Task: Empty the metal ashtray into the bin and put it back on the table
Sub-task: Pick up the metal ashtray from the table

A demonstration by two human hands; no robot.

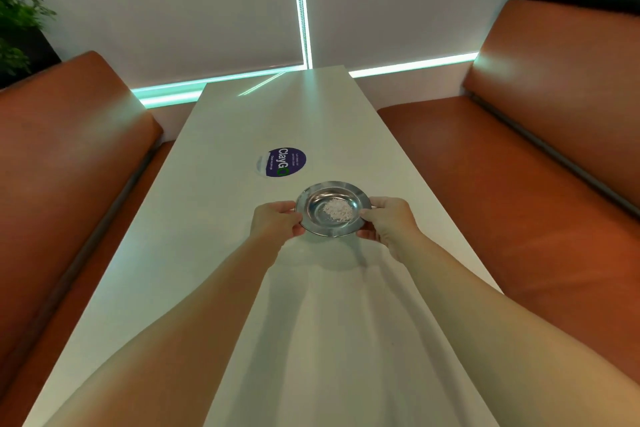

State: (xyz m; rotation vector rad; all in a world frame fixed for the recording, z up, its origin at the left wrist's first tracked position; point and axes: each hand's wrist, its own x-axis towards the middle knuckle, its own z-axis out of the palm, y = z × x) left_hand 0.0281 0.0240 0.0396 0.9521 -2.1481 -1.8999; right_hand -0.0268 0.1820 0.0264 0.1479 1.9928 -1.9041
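— Head view: how many things on the worktop (221, 253)?
— Two: one ashtray (333, 209) with a pale heap inside, one round sticker (281, 162) just beyond it.
— And the fingers?
— Left hand (277, 222) and right hand (388, 222) each pinch the ashtray's rim, mid-worktop.
— Room to move?
— Bare surface near and far; one bench (69, 156) along the left edge, another bench (519, 184) along the right.

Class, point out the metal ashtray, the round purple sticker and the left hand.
metal ashtray (317, 202): head view, bare bowl left of the white bits.
round purple sticker (284, 161): head view, its middle.
left hand (275, 220): head view, back of the hand.
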